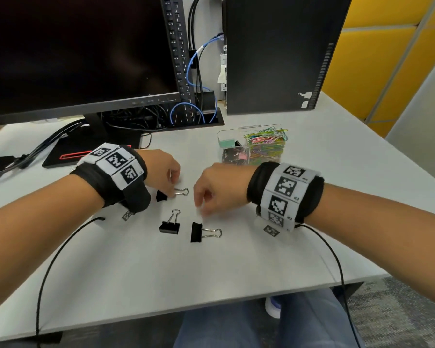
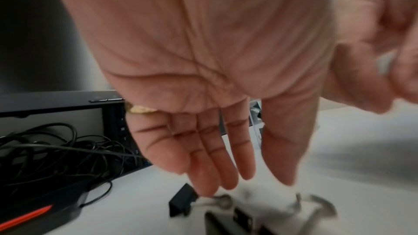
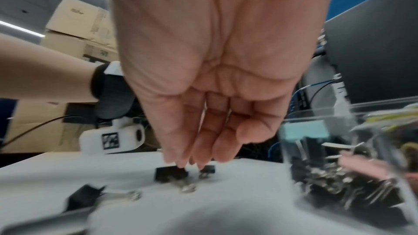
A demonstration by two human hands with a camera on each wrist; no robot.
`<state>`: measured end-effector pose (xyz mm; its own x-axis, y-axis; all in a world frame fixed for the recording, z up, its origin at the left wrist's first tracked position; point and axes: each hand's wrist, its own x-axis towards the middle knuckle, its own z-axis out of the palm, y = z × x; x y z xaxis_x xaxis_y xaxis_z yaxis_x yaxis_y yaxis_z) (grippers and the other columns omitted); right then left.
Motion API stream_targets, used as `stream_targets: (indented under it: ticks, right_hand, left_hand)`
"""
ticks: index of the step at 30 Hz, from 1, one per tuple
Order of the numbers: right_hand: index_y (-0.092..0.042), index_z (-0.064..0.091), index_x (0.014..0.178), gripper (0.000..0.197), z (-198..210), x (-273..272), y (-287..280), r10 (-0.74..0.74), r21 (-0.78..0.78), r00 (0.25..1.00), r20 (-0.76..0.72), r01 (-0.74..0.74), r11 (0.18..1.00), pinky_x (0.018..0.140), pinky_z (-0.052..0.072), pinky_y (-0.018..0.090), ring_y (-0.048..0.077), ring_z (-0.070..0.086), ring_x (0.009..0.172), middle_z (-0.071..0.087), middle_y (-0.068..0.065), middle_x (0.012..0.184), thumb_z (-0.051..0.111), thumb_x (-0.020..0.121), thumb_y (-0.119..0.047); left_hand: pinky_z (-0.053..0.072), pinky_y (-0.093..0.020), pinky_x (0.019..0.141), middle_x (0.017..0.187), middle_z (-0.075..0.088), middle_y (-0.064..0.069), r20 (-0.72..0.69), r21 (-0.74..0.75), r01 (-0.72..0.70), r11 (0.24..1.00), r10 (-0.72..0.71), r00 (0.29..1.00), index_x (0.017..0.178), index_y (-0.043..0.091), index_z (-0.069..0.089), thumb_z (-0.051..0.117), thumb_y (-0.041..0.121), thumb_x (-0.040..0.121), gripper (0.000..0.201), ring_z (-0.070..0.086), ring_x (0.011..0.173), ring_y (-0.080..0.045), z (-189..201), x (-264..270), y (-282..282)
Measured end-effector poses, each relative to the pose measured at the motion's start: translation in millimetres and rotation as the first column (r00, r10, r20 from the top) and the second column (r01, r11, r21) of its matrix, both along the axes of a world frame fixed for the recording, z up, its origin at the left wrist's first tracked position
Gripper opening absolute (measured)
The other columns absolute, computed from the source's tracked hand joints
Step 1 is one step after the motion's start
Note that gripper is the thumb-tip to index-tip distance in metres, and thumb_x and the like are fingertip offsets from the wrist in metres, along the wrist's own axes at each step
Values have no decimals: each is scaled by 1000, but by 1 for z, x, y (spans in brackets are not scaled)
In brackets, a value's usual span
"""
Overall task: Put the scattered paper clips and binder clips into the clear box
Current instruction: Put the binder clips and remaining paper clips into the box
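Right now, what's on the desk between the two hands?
In the head view, one black binder clip lies between the left hand and right hand; its wire handle points toward the right hand.

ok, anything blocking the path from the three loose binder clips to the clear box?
Nothing visible. The binder clips lie on bare desk. The clear box stands open-topped behind the right hand; only the hands hang between.
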<state>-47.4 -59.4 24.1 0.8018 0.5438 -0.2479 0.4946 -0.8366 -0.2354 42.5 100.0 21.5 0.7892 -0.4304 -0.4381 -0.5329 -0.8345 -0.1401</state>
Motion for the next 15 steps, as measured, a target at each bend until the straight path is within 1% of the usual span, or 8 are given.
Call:
stream_targets:
  ticks: [2, 3, 6, 7, 9, 11, 13, 15]
  right_hand:
    - [-23, 67, 111, 39, -10, -7, 11, 35, -14, 994, -99, -37, 999, 73, 48, 25, 10, 51, 82, 59, -7, 92, 73, 76, -40]
    - [-23, 66, 111, 41, -14, -9, 15, 53, -22, 991, -122, -56, 998, 72, 48, 26, 10, 50, 80, 56, -7, 91, 76, 74, -38]
    - [-19, 67, 107, 32, -18, -10, 23, 89, -32, 990, -106, -93, 995, 62, 46, 22, 10, 50, 76, 52, -11, 76, 74, 76, -25]
    - [-18, 68, 105, 29, -17, -10, 23, 83, -33, 992, -96, -87, 996, 61, 46, 22, 10, 50, 74, 50, -14, 71, 73, 77, -22]
    - [-16, 68, 103, 27, -15, -9, 22, 61, -36, 994, -86, -64, 997, 61, 47, 25, 8, 48, 68, 47, -15, 68, 72, 76, -19]
    - [-14, 66, 100, 25, -14, -8, 18, 30, -39, 997, -76, -33, 999, 54, 43, 23, 4, 45, 62, 47, -13, 70, 71, 75, -18]
    - [-14, 65, 96, 22, -14, -7, 13, -6, -33, 998, -67, 4, 999, 49, 39, 20, 4, 44, 61, 46, -13, 69, 71, 74, -16]
    - [-14, 65, 93, 21, -15, -5, 9, -26, -24, 998, -56, 25, 999, 50, 39, 21, 8, 46, 64, 47, -13, 70, 72, 74, -17]
  left_hand:
    - [46, -25, 79, 85, 54, 14, -37, 38, -14, 999, 15, 999, 102, 27, 59, 74, 47, 71, 40, 54, 85, -12, -2, -1, 5]
    - [46, -25, 79, 89, 54, 12, -49, 50, -20, 999, 22, 999, 104, 26, 58, 76, 44, 70, 42, 53, 86, -13, -3, -2, 7]
    - [48, -29, 86, 97, 54, 7, -45, 39, -35, 999, 37, 998, 108, 23, 58, 76, 35, 72, 42, 51, 89, -14, -5, -3, 9]
    - [48, -30, 88, 99, 54, 7, -39, 29, -35, 999, 36, 999, 108, 22, 59, 76, 34, 73, 41, 51, 90, -15, -6, -2, 10]
    - [49, -31, 88, 99, 55, 6, -37, 15, -37, 999, 38, 999, 107, 22, 60, 75, 34, 73, 39, 52, 90, -15, -7, -1, 11]
    - [49, -30, 85, 96, 55, 7, -29, 0, -37, 999, 37, 999, 104, 24, 60, 73, 37, 74, 35, 53, 90, -15, -7, 1, 12]
    - [48, -28, 78, 93, 56, 8, -8, -54, -35, 998, 35, 999, 99, 25, 59, 71, 37, 75, 30, 53, 85, -14, -5, 1, 12]
    - [44, -25, 70, 96, 59, 7, 0, -138, -41, 990, 42, 999, 98, 25, 58, 70, 36, 76, 27, 55, 81, -14, -1, 3, 10]
